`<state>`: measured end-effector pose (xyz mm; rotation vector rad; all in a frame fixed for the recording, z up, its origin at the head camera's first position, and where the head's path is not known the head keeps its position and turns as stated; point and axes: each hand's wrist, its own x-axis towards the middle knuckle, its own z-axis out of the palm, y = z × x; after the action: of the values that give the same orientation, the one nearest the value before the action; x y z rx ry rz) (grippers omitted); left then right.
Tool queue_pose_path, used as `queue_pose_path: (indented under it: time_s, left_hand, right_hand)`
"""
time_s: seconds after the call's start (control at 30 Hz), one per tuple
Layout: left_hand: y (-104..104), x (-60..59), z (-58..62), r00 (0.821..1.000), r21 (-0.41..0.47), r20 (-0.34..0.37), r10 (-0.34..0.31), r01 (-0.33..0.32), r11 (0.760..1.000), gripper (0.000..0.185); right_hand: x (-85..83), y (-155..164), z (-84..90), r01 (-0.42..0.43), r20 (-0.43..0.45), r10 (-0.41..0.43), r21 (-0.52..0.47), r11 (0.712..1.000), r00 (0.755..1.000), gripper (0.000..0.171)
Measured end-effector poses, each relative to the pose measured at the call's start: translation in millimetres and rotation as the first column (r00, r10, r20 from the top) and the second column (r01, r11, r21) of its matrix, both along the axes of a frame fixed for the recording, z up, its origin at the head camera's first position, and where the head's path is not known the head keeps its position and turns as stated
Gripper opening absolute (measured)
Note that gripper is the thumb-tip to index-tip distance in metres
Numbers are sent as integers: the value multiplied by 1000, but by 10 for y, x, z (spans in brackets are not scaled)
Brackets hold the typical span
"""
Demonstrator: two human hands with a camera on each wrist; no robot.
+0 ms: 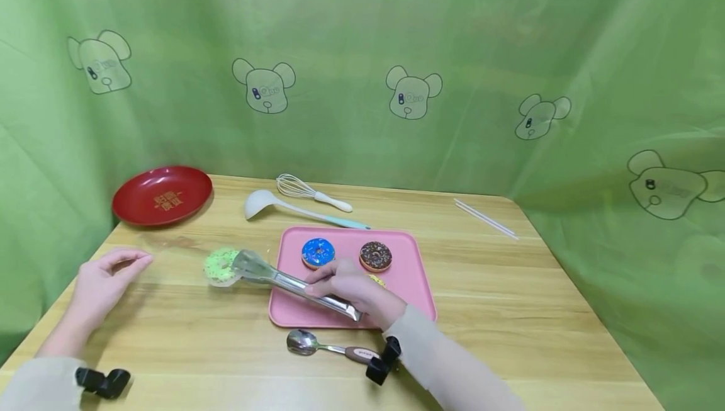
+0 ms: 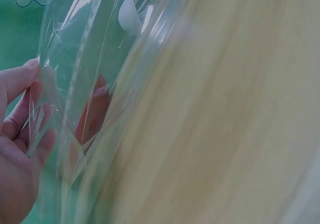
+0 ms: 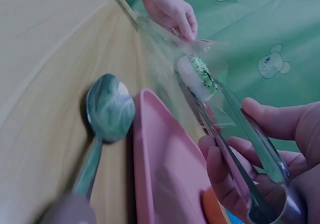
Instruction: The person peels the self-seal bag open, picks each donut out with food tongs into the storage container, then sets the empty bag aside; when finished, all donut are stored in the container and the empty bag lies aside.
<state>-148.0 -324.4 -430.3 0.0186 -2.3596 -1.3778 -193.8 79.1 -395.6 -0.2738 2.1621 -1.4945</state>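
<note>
My left hand [image 1: 104, 282] is at the left of the table, its thumb and fingers pinching the edge of a clear plastic bag [image 2: 75, 84]. In the head view the bag barely shows. My right hand [image 1: 359, 291] grips metal tongs [image 1: 291, 283] over the pink tray [image 1: 410, 288], their tips pointing left. Between those tips sits a donut with green sprinkled icing [image 1: 215, 263], raised toward the bag. The right wrist view shows the green donut [image 3: 199, 74] overlapping the bag, which hangs from the left hand [image 3: 172, 14]. A blue donut [image 1: 310, 248] and a chocolate donut [image 1: 368, 253] lie on the tray.
A yellow donut [image 1: 376, 280] is partly hidden behind my right hand. A red plate [image 1: 136, 200] stands back left. Behind the tray lie a ladle [image 1: 260, 202] and a whisk [image 1: 334, 201]. A spoon [image 1: 303, 342] lies in front, and thin white sticks [image 1: 485, 218] back right.
</note>
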Motion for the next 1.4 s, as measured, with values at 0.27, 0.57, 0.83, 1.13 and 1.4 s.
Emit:
queue_pose_path:
  time_s: [0.27, 0.57, 0.83, 1.13, 1.4]
  left_hand:
    - [5, 2, 25, 1000, -13, -3, 24, -25, 1000, 22]
    - [6, 9, -3, 1000, -64, 6, 27, -27, 998, 30]
    - [-9, 46, 8, 999, -87, 20, 41, -39, 995, 32]
    - [-16, 46, -1, 999, -96, 29, 43, -40, 995, 34]
    - [4, 42, 14, 1000, -106, 18, 25, -23, 994, 33]
  right_hand:
    - [91, 446, 70, 24, -25, -24, -9, 1000, 999, 33]
    - [210, 893, 159, 32, -56, -30, 28, 999, 998, 37]
    - [372, 1210, 215, 36, -28, -35, 24, 999, 999, 35]
    - [454, 1324, 210, 18, -28, -17, 26, 1000, 999, 36]
    - [449, 1356, 247, 28, -94, -19, 96, 995, 995, 37]
